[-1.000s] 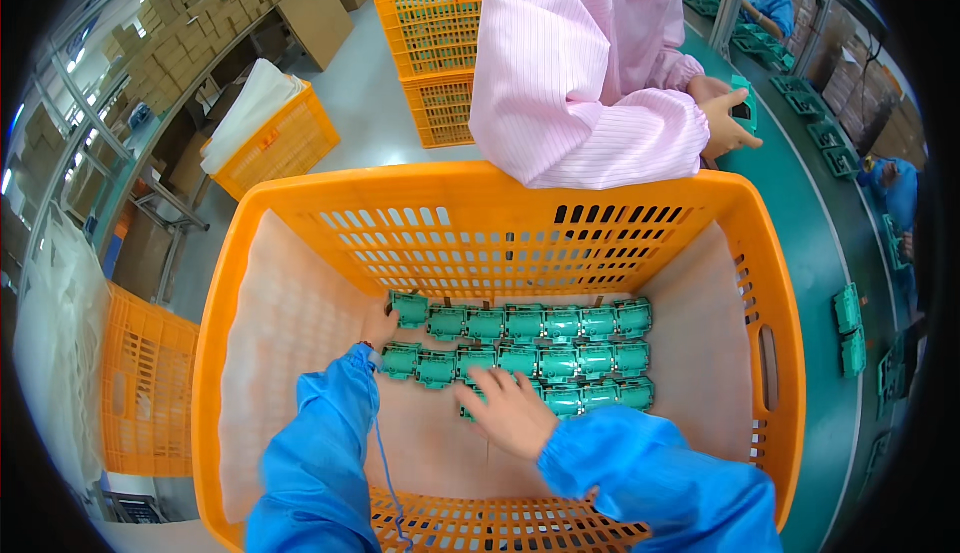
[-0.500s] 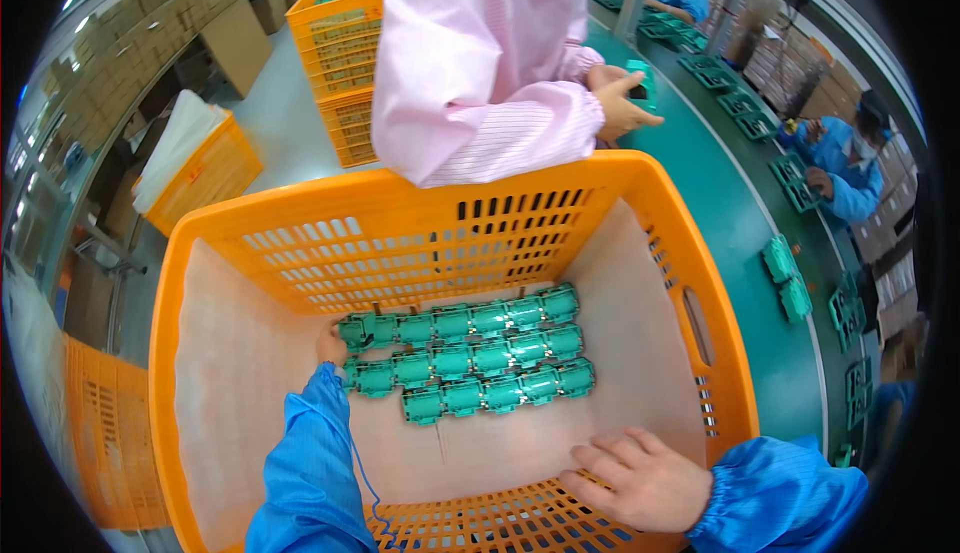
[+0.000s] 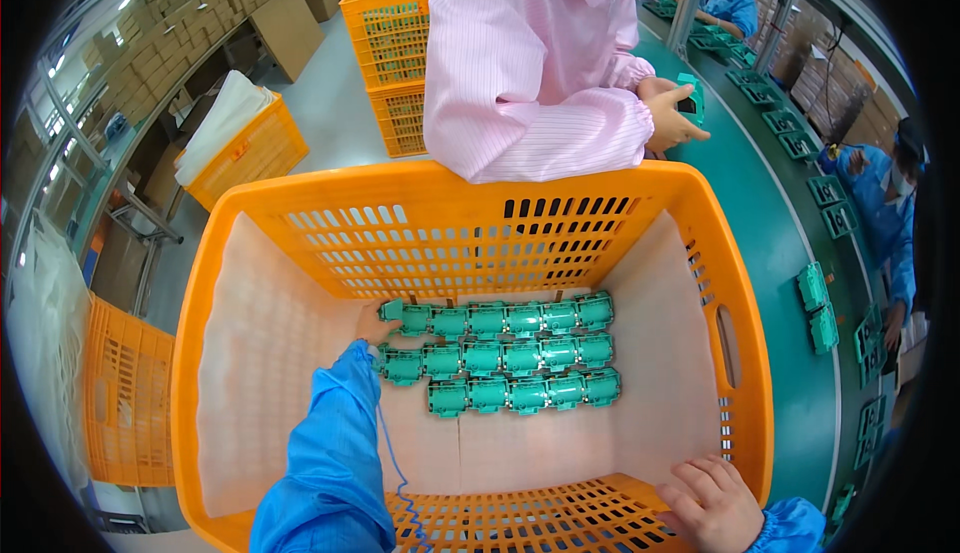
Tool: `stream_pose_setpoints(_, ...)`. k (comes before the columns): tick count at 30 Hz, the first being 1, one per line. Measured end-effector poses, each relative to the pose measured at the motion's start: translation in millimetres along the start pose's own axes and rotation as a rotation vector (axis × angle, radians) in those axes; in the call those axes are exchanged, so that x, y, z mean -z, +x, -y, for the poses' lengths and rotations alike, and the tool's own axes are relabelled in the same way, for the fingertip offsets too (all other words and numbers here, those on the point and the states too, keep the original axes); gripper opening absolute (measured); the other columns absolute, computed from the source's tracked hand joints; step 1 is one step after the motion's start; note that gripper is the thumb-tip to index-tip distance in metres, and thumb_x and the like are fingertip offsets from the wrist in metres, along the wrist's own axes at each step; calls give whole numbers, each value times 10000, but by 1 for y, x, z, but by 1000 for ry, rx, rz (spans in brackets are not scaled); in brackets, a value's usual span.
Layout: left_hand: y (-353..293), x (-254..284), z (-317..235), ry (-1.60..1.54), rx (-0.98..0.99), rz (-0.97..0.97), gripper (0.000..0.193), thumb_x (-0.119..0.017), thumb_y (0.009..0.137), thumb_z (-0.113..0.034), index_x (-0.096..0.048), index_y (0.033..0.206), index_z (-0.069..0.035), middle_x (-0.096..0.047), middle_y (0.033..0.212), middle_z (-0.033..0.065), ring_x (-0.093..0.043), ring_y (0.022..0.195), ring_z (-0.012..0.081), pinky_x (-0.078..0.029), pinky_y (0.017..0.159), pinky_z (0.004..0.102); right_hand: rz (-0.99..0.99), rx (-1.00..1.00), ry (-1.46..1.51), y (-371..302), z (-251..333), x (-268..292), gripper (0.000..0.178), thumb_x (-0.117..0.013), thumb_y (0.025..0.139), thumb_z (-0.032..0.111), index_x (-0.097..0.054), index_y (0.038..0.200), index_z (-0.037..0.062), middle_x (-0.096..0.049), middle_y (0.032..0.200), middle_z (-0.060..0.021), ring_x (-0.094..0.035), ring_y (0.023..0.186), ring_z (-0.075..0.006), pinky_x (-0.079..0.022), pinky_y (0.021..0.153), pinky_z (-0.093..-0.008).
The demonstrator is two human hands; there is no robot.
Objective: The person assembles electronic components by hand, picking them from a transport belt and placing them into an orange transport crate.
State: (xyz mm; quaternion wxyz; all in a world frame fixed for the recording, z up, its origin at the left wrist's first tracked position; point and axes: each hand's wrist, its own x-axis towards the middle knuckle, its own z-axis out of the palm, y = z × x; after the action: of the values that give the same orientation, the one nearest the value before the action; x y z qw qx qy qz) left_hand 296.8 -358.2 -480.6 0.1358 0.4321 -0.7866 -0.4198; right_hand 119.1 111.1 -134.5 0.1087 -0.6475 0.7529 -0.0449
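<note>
A large orange crate (image 3: pixel 330 190) lined with pale sheeting (image 3: pixel 258 323) stands before me. On its bottom, green plastic housings (image 3: pixel 484 355) lie in three rows. My left hand (image 3: pixel 374 324) reaches inside, its fingers closed around the green housing (image 3: pixel 392 310) at the left end of the far row; part of the grip is hidden. Over the near right corner of the crate, my right hand (image 3: pixel 716 505) holds nothing, its fingers apart and slightly bent. A blue coiled cord (image 3: pixel 403 483) hangs beside my left sleeve.
A co-worker in a pink striped smock (image 3: pixel 540 83) handles a green part beyond the crate. To the right runs a green conveyor (image 3: pixel 745 213) carrying more parts, with blue-clad workers behind it. Orange crates (image 3: pixel 400 38) are stacked beyond; others stand left.
The view has shifted, so the crate sits farther right. My right hand has drawn back toward the crate's near right corner. My left hand stays at the far row's left end.
</note>
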Motion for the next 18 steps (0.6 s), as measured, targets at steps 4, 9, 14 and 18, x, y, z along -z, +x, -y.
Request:
stream_pose_setpoints(4, -4, 6, -9, 105, 60, -85, 507, -718, 553, -68, -565, 1032, -3, -570, 993, 184, -553, 899, 289, -465, 764, 389, -19, -3, 48, -6, 0, -8, 335, -613, 671, 74, -540, 994, 19, -501, 1069, -172, -482, 989, -343, -388, 866, -434)
stream_pose_setpoints(9, -7, -12, -4, 448, 45, -325, 480, -703, 570, -70, -563, 1025, -4, -554, 993, 221, -521, 954, 353, -454, 739, 424, -43, -12, 76, -14, -1, -21, 331, -622, 656, 57, -542, 974, 10, -504, 1055, -177, -484, 966, -355, -398, 847, -423)
stream_pose_setpoints(14, 1, -5, 8, 428, 46, -258, 473, -658, 608, -105, -561, 1066, -36, -434, 1170, 255, -477, 1014, 388, -414, 838, 430, -135, -105, 197, -10, 0, -27, 339, -647, 638, 37, -547, 960, 11, -508, 1046, -181, -493, 923, -365, -419, 796, -414)
stream_pose_setpoints(18, 3, 20, 39, 332, 171, -301, 489, -585, 623, -98, -548, 1108, -47, -379, 1230, 249, -443, 1077, 367, -362, 927, 381, -159, -131, 226, -5, 5, -31, 340, -652, 645, 38, -545, 966, 13, -512, 1044, -177, -501, 910, -368, -424, 786, -410)
